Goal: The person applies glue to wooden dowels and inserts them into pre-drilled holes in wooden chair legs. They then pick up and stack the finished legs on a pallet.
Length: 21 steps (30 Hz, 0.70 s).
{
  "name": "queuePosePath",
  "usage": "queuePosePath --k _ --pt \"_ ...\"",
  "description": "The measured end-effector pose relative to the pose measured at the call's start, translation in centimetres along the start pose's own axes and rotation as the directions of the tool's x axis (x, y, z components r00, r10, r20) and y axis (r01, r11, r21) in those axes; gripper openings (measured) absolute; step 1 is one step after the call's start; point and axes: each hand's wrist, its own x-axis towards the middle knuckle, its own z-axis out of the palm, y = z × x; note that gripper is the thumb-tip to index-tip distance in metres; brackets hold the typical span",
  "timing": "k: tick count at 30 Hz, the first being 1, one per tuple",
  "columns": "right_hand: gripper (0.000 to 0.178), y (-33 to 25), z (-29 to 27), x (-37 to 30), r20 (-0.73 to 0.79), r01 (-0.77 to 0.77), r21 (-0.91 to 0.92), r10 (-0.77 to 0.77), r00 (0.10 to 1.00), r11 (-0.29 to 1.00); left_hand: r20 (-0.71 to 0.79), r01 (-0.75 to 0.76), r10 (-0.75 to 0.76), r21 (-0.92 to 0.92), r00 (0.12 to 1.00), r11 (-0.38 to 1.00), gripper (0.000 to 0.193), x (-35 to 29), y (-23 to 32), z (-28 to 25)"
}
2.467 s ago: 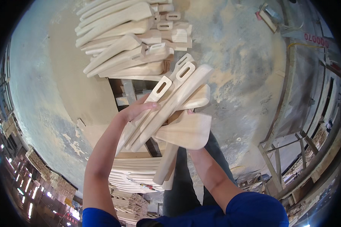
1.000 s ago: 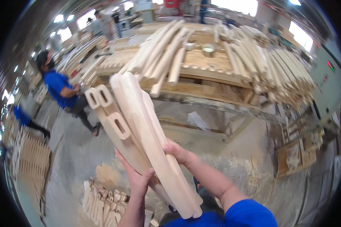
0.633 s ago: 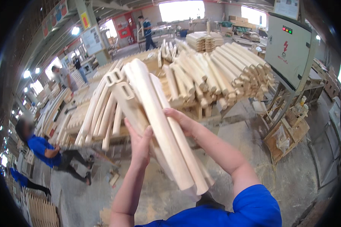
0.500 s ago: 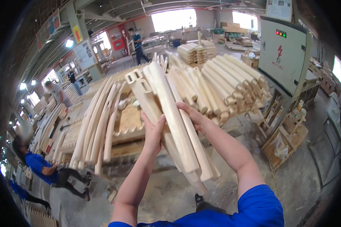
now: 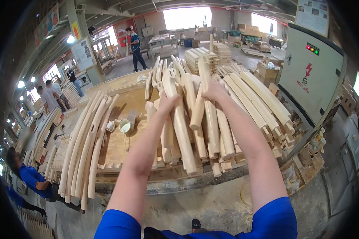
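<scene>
Both my arms reach forward over a pile of long, pale, shaped wooden pieces on the workbench. My left hand [image 5: 168, 102] is closed on a wooden piece [image 5: 180, 137] that slants toward me; its fingers are partly hidden. My right hand [image 5: 215, 91] grips another wooden piece [image 5: 198, 112], which lies tilted across the pile. More wooden pieces [image 5: 223, 137] lie under and beside my hands, their near ends at the bench edge. Slots show in the far ends of some.
Curved wooden pieces [image 5: 81, 145] lie on the left of the bench [image 5: 137, 137], near a cup of pale liquid [image 5: 125, 126]. Another stack [image 5: 257, 105] lies to the right, by a grey electrical cabinet [image 5: 311, 73]. Co-workers stand at the far side and left.
The bundle I held in front of me has moved forward and down onto the pile on the bench. My hands are farther away and wider apart.
</scene>
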Motion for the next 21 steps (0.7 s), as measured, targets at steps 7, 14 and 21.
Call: queuePosePath --k 7,14,21 --pt "0.064 -0.9 1.2 -0.5 -0.057 0.113 -0.203 -0.127 0.990 0.973 -0.187 0.088 -0.016 0.383 0.982 0.920 0.084 2.4 -3.6 -8.1" --pt "0.056 -1.0 3.1 0.6 -0.049 0.021 -0.486 -0.052 0.997 0.874 -0.111 0.232 -0.212 0.658 0.971 0.716 0.108 -4.2 -8.7 -5.6" --pt "0.063 -2.9 3.6 3.8 -0.101 -0.021 -0.544 -0.040 0.994 0.839 -0.110 0.192 -0.159 0.646 0.981 0.739 0.098 -9.5 -7.1 -5.0"
